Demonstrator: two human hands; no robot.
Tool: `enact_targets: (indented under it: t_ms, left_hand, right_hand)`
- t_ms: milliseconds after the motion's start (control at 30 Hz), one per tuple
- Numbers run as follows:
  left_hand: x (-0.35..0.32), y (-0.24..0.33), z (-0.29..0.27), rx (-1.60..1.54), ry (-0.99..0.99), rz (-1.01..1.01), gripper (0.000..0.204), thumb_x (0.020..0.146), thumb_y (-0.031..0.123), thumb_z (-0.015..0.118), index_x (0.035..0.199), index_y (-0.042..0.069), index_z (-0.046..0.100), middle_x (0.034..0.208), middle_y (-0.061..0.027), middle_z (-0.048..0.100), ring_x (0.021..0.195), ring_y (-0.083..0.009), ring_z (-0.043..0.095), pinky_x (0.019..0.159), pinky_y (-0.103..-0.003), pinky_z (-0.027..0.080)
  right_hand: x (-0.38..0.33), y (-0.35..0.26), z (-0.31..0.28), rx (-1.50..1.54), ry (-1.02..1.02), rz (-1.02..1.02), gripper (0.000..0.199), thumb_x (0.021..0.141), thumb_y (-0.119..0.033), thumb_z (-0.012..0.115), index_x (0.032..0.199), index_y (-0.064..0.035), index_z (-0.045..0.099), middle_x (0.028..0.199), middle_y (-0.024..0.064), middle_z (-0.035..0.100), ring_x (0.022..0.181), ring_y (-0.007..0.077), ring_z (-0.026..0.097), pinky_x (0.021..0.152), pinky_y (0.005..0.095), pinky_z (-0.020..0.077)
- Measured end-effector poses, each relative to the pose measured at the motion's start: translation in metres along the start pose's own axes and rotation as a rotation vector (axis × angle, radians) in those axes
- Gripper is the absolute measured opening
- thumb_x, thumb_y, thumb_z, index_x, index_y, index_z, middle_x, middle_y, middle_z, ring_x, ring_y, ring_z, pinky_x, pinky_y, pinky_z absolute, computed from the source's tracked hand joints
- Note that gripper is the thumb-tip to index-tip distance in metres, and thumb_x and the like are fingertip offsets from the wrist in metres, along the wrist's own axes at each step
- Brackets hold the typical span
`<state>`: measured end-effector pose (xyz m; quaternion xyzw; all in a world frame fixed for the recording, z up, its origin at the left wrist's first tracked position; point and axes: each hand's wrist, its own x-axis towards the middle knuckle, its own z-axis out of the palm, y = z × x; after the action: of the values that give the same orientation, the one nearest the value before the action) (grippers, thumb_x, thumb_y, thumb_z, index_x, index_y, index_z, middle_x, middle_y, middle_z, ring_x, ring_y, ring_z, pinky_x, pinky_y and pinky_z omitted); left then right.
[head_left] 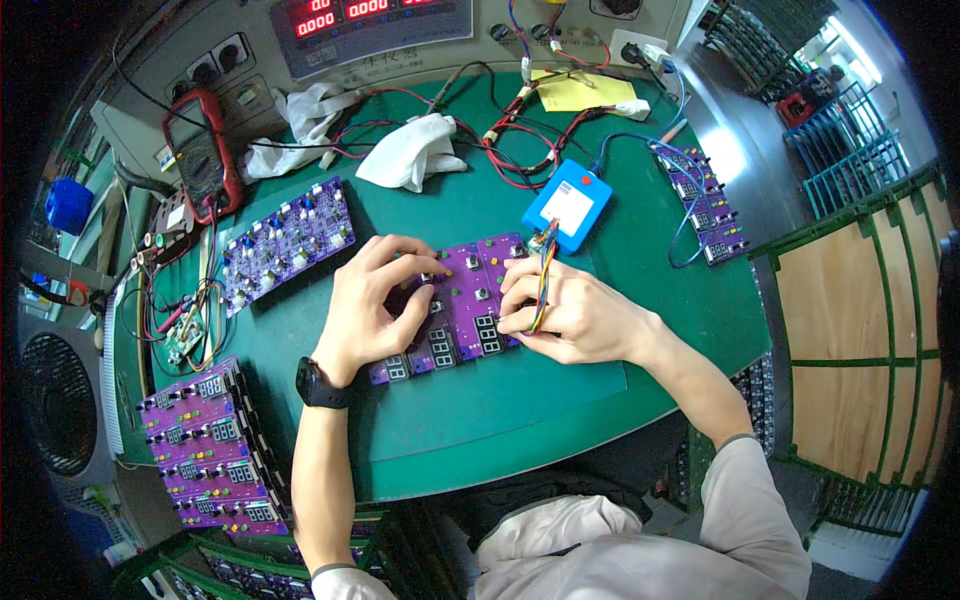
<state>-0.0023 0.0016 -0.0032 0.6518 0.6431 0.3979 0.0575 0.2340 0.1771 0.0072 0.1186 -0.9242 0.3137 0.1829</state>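
A purple circuit board point(462, 292) is laid flat on the green tabletop point(470, 455), spanned by two bare hands. Its left part is covered by the left hand point(375, 300), whose fingers are curled over the small parts; whether anything is gripped there cannot be told. At the board's right side, a bundle of coloured wires point(545, 285) is pinched in the closed fingers of the right hand point(575, 310), with the tip hidden. The wires are led out from a blue box point(570, 205) just beyond, to which a blue cable point(682, 225) is also joined.

A poor contact could be caused by a tilted wire end, and the wires could be strained at the box by a sharp pull. Small parts could be bent if the board is pressed too hard, or the box dragged if the looping cable is snagged.

A white label is carried on the box, its print too small to be read. Red lit digits and printed lettering are shown on the instrument panel point(400, 45) behind. Figure-eight segments are seen on the board's number displays point(488, 335).
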Motion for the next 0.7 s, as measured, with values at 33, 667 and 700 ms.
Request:
enact_targets:
  t_ms: [33, 667, 700]
  left_hand:
    - [-0.0001, 0.0007, -0.0009, 0.000, 0.002, 0.001, 0.023, 0.082, 0.008, 0.075, 0.104, 0.012, 0.080, 0.110, -0.0057, 0.073, 0.091, -0.0260, 0.068, 0.079, -0.037, 0.059]
    - [0.0002, 0.0046, -0.0024, -0.019, -0.065, -0.057, 0.027, 0.082, 0.010, 0.072, 0.107, 0.006, 0.078, 0.112, -0.0132, 0.072, 0.103, -0.0326, 0.069, 0.092, -0.043, 0.057]
    - [0.0002, 0.0048, -0.0028, -0.018, -0.068, -0.062, 0.027, 0.082, 0.010, 0.072, 0.108, 0.006, 0.078, 0.112, -0.0132, 0.072, 0.103, -0.0326, 0.069, 0.092, -0.043, 0.057]
  right_hand:
    - [0.0001, -0.0005, -0.0001, -0.011, -0.004, 0.000, 0.026, 0.079, -0.001, 0.085, 0.102, -0.0092, 0.076, 0.106, 0.0075, 0.070, 0.115, 0.0323, 0.067, 0.111, 0.0518, 0.0557]
    - [-0.0009, -0.0032, 0.0001, -0.062, -0.018, 0.005, 0.027, 0.079, -0.001, 0.086, 0.104, -0.0085, 0.076, 0.107, 0.0080, 0.071, 0.116, 0.0327, 0.068, 0.113, 0.0502, 0.0541]
    - [-0.0007, -0.0032, 0.0001, -0.062, -0.018, 0.004, 0.027, 0.079, -0.001, 0.086, 0.104, -0.0085, 0.076, 0.107, 0.0080, 0.071, 0.116, 0.0327, 0.068, 0.113, 0.0502, 0.0541]
